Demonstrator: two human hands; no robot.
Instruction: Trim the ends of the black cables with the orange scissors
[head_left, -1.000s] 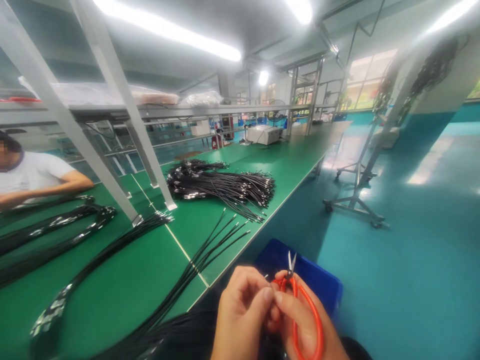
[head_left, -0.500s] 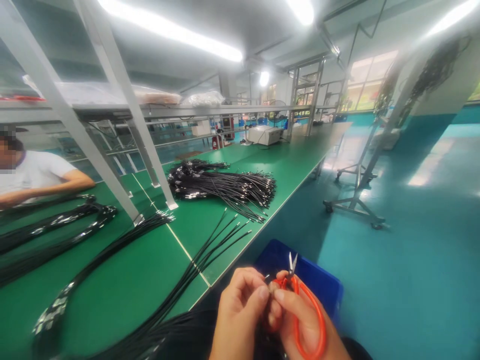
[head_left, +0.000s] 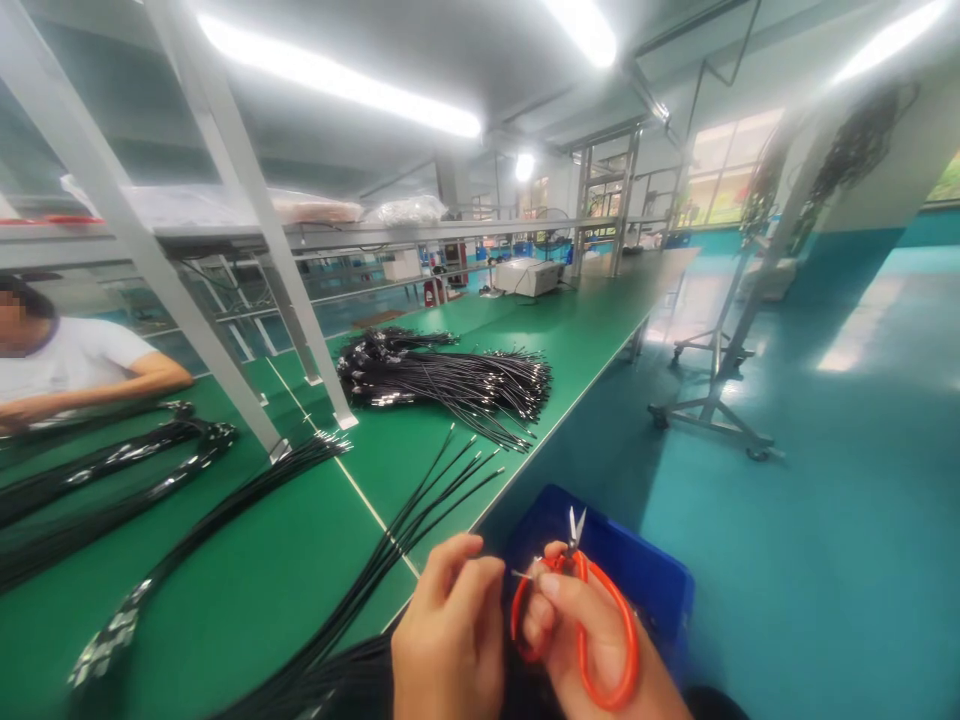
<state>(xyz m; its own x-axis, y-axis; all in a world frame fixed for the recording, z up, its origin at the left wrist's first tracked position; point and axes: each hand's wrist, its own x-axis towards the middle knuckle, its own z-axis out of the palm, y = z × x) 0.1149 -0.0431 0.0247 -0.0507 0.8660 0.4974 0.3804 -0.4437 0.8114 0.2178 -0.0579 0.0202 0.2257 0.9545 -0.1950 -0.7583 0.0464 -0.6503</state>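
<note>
The green table (head_left: 217,570) has black wires (head_left: 450,378) on it. The right hand (head_left: 589,625) grips the orange scissors (head_left: 632,640), blades apart, and pinches a thin bit, near the blue bin (head_left: 660,570). The left hand (head_left: 450,625) is curled; whether it holds anything, I cannot tell.

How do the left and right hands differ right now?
Left hand shows no tool; right hand holds orange-handled scissors, blades slightly apart.
Left hand's fingers are curled, and any grip is hidden; right hand's thumb presses near a thin piece that juts toward the left hand.
Left hand is in front of the bench edge; right hand is in front of the blue bin.
Shared: both bare, both raised.
</note>
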